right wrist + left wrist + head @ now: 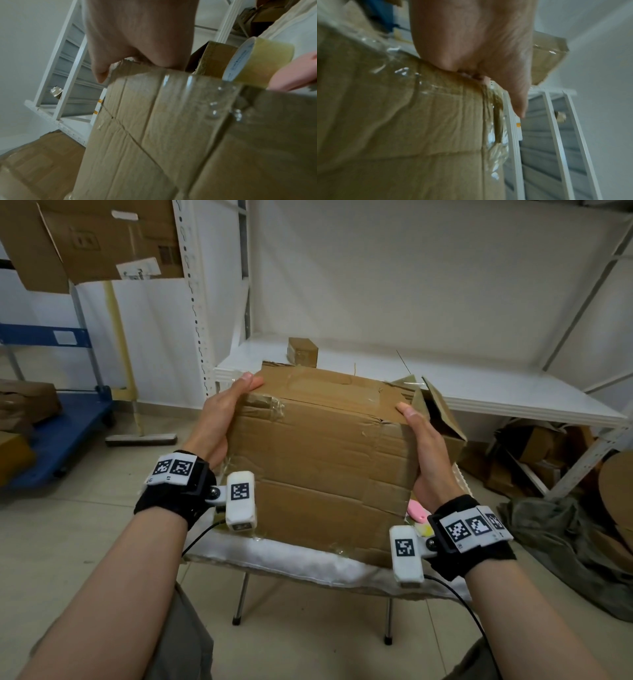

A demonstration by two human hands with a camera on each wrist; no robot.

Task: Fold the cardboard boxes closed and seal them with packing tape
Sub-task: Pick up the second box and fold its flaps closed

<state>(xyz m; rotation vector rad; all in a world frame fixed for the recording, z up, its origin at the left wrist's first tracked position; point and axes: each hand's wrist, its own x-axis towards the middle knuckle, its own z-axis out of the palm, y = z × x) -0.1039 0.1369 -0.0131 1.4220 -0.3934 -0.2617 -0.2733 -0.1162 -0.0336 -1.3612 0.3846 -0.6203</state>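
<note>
We clasp the cardboard box [322,460] between both palms, left hand [219,419] and right hand [424,446] flat on opposite sides; the tape roll [257,62] sits just beyond our right grip.

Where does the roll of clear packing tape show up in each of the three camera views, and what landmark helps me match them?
Head: only a yellowish sliver of the roll of clear packing tape peeks out low on the right, behind the right wrist camera.
Left wrist: not in view.
Right wrist: upper right, beside a pink object.
Shared landmark: the worn brown cardboard box, held between both hands.
</note>
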